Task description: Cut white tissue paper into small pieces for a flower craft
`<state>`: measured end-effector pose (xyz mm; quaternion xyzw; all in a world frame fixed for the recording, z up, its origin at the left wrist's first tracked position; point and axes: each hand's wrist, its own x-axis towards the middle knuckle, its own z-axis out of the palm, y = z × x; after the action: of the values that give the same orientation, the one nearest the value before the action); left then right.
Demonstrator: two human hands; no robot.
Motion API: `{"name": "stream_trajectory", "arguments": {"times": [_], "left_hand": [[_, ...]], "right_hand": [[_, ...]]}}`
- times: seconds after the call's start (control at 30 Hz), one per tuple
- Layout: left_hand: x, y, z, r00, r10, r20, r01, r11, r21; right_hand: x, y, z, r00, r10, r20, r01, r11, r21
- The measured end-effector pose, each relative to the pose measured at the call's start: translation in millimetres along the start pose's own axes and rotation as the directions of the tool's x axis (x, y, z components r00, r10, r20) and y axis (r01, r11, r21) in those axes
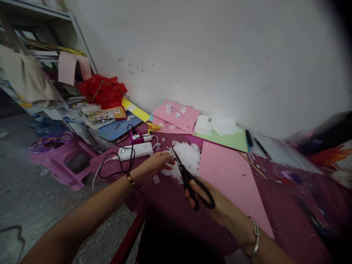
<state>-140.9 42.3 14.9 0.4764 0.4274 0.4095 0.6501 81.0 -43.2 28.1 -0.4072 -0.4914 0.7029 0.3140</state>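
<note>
My right hand point(202, 192) is wrapped round the handles of black-handled scissors point(188, 178), whose blades point up and to the left. Close to the blade tips, my left hand point(158, 161) pinches a small white piece of paper point(171, 154). The blades overlap that piece in view; whether they touch it I cannot tell. Just beyond both hands lies a heap of small white paper pieces point(188, 156) on the dark red tablecloth point(165, 198). A pink sheet point(222, 176) lies flat to the right of the heap.
A white power strip point(136, 151) with black cables lies at the left. At the back are pink cards point(177, 115) with white flower shapes, a green sheet point(233, 141) and a yellow clip-like object point(153, 127). A pink stool point(63, 157) stands left; a wooden stick point(254, 166) lies right.
</note>
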Motion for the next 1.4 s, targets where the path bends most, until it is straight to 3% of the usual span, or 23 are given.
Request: {"name": "stream_trajectory", "arguments": {"times": [0.27, 0.37, 0.57, 0.8, 1.13, 1.4], "left_hand": [[-4.2, 7.7, -10.5, 0.996, -0.075, 0.043, 0.074, 0.997, 0.028], [-5.6, 10.8, -13.4, 0.996, -0.085, 0.020, 0.083, 0.993, 0.084], [4.8, 15.5, -14.8, 0.997, -0.053, -0.063, 0.055, 0.998, 0.033], [10.8, 16.9, -4.4, 0.993, -0.081, -0.088, 0.084, 0.996, 0.030], [13.8, 11.3, 11.2, 0.983, -0.139, -0.122, 0.151, 0.984, 0.093], [14.8, 12.1, 17.4, 0.986, -0.122, -0.117, 0.139, 0.978, 0.153]], "right_hand": [[2.3, -0.7, -3.8, 0.998, 0.010, -0.067, -0.009, 1.000, 0.015], [2.9, -0.2, -5.5, 0.998, 0.024, -0.054, -0.024, 1.000, 0.010], [0.7, -2.5, -11.7, 0.997, 0.068, -0.019, -0.067, 0.995, 0.077], [-1.5, -2.9, -14.5, 0.993, 0.116, 0.029, -0.117, 0.993, 0.021], [7.4, -3.9, -4.9, 0.994, 0.093, -0.064, -0.095, 0.995, -0.028], [9.8, 0.3, -4.5, 0.996, 0.027, -0.081, -0.033, 0.997, -0.074]]}}
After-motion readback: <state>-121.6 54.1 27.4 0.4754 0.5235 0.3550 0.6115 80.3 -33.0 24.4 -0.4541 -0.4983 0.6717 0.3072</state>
